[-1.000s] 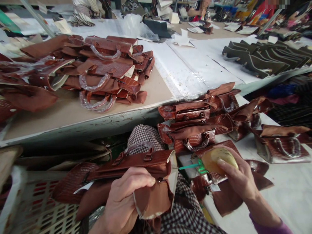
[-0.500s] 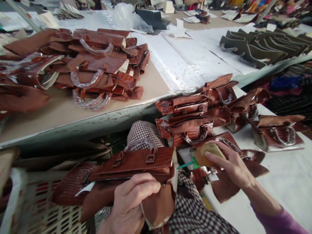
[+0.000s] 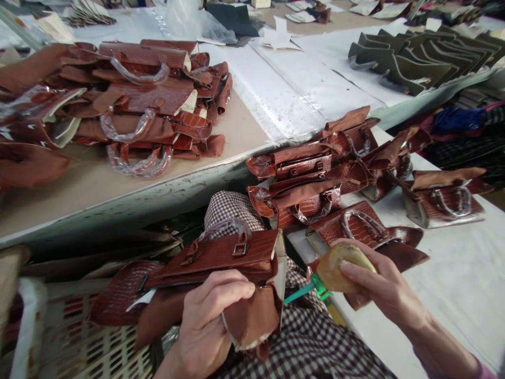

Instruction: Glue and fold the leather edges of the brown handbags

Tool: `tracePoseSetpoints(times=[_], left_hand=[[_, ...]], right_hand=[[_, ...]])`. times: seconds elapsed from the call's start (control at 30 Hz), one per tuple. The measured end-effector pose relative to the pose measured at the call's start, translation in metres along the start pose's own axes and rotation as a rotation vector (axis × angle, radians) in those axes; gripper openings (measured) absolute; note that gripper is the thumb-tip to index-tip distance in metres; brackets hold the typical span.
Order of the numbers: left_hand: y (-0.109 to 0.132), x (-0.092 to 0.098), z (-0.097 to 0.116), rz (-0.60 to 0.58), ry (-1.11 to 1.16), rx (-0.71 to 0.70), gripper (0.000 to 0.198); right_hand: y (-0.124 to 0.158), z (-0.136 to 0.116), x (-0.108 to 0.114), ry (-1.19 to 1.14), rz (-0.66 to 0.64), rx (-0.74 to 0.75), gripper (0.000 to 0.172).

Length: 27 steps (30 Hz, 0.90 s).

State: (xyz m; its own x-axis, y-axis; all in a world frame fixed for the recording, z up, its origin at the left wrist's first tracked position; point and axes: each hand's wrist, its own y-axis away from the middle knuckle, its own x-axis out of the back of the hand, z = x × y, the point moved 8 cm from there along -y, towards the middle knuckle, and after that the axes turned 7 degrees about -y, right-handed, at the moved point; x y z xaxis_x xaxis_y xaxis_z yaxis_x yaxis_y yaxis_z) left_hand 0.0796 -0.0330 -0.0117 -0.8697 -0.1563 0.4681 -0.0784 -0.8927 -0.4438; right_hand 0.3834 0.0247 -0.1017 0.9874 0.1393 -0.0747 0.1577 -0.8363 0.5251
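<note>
My left hand point(image 3: 207, 321) is closed round the end flap of a brown crocodile-pattern bag piece point(image 3: 221, 258) that lies across my lap on checked cloth. My right hand point(image 3: 379, 287) grips a yellowish squeeze bottle point(image 3: 335, 266) with a green nozzle point(image 3: 305, 291) that points left toward the bag's open end, a short gap from it. Behind the bottle, another brown bag piece point(image 3: 366, 231) with a wrapped handle lies on the white table.
Several brown bag pieces are heaped on the white table point(image 3: 453, 273) to the right point(image 3: 315, 173) and on the tan bench point(image 3: 130, 173) at upper left point(image 3: 130, 100). Dark green bag pieces point(image 3: 418, 58) lie far right. A white slatted crate point(image 3: 79, 347) stands at lower left.
My right hand has drawn the bottle down and left off the bag piece on the table, toward the bag in my lap. My left hand has kept its grip.
</note>
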Motion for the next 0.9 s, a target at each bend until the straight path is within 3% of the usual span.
tracePoseSetpoints(times=[0.2,0.43,0.57,0.73,0.9], left_hand=[[-0.001,-0.002,-0.001,-0.019,0.022,-0.006,0.016],[-0.002,0.001,-0.002,-0.002,0.054,0.001,0.017],[-0.004,0.000,-0.001,0.002,0.055,0.008,0.017],[-0.001,-0.001,-0.003,0.001,0.060,0.025,0.016],[0.001,0.000,-0.006,0.005,0.061,0.036,0.019]], right_hand=[[0.004,0.002,-0.002,-0.015,0.000,-0.005,0.066],[0.010,-0.002,-0.007,-0.067,0.000,0.049,0.059],[0.002,0.005,0.000,-0.096,0.018,0.021,0.059],[-0.013,0.000,0.021,0.046,0.099,0.126,0.051],[-0.013,-0.011,0.031,0.238,0.221,0.231,0.055]])
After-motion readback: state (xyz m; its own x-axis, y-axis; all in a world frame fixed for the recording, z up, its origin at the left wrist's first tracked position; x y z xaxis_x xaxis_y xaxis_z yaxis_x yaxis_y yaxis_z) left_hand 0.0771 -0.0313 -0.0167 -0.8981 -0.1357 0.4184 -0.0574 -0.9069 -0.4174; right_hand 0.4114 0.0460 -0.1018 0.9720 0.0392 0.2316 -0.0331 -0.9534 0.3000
